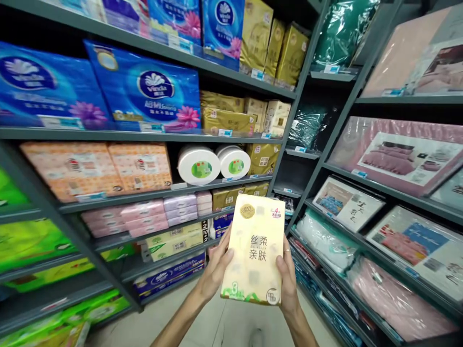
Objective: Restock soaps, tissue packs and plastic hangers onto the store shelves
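1. The cream pack (pixel 255 274) is held up between the two hands, its printed front facing the head camera; clock directions below run around its middle.
2. The left hand (pixel 214 271) grips the pack's edge between 8 and 9 o'clock. Its thumb lies on the rim of the front face, and its other fingers run up along the side and out of sight behind.
3. The right hand (pixel 290 279) grips the opposite edge between 3 and 4 o'clock, thumb against the front rim. A ring (pixel 288 250) shows on one finger beside the pack.
4. Both sets of fingers are closed on the pack, which fills the gap between the two thumbs; how the hidden fingertips sit cannot be told.
5. Beyond it, two white round packs (pixel 199 165) stand on a grey shelf (pixel 224 183) at 11 o'clock, orange packs (pixel 97 168) at 10 o'clock, and pink bedding (pixel 347 140) at 2 o'clock.
6. Pale floor (pixel 231 320) shows at 6 o'clock.
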A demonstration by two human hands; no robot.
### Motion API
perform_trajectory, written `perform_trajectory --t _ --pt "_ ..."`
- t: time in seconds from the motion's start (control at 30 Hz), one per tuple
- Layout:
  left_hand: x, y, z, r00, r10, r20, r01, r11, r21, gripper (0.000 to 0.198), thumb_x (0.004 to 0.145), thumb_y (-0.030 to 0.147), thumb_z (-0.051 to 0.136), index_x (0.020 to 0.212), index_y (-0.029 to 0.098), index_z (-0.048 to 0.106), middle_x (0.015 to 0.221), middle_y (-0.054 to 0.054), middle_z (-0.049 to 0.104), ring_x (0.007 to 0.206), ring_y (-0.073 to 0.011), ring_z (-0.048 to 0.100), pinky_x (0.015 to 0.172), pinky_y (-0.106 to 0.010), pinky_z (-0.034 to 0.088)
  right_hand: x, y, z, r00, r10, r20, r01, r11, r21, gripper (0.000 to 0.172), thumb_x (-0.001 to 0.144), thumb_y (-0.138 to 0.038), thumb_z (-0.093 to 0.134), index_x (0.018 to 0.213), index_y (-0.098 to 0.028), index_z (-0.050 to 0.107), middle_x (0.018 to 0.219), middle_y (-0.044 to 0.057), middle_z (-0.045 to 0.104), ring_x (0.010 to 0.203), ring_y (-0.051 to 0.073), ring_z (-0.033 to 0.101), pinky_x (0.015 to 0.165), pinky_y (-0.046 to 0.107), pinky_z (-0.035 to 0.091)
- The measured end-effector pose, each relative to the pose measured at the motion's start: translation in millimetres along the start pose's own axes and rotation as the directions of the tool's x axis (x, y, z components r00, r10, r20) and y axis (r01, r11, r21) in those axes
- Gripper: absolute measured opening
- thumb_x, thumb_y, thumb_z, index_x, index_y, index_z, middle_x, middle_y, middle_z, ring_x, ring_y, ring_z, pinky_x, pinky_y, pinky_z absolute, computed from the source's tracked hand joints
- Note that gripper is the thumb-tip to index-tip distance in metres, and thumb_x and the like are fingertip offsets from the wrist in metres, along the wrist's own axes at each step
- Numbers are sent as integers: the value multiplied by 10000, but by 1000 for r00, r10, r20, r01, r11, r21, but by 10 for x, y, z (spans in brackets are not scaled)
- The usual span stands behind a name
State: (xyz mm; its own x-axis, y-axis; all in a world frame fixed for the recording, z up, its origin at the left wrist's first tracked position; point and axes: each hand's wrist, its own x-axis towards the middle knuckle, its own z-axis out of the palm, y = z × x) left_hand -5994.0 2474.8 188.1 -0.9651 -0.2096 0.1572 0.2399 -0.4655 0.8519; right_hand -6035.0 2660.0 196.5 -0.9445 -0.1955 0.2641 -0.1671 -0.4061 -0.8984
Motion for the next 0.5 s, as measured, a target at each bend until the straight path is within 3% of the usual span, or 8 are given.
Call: perform_trajectory --t 0.07,0.17,0.37,0.5 --pt "362 -161 114 997 -70 29 68 996 62 812 867 563 759 1564 224 517 1620 -117 518 1592 -388 299 1297 -504 293 404 98 -230 1000 -13 -13 14 999 40 834 948 -518 670 1658 -292 296 1655 106 466 1464 342 524 1156 520 500" --pt "956 -425 400 992 -125 -11 125 988 90 825 883 550 758 1580 203 486 1595 -137 545 1560 -367 378 1285 -485 327 1036 201 -600 1000 -11 10 10 998 70 800 941 -489 694 1636 -297 348 1681 92 429 1502 333 476 1180 506 480" --pt "2129 -744 1131 989 -77 -129 80 997 21 875 869 525 785 1611 227 428 1532 -169 606 1343 -394 633 1149 -501 510 2251 199 -1230 999 31 32 -34 995 93 745 960 -501 667 1616 -298 381 1715 69 367 1551 321 401 1194 495 469" --pt "2701 -839 1346 972 2 -237 8 999 44 909 862 511 793 1630 235 392 1570 -163 568 1380 -399 600 1158 -494 507 2920 269 -1451 994 63 93 -73 991 115 707 975 -524 634 1589 -299 363 1690 91 409 1527 322 440 1179 514 480"
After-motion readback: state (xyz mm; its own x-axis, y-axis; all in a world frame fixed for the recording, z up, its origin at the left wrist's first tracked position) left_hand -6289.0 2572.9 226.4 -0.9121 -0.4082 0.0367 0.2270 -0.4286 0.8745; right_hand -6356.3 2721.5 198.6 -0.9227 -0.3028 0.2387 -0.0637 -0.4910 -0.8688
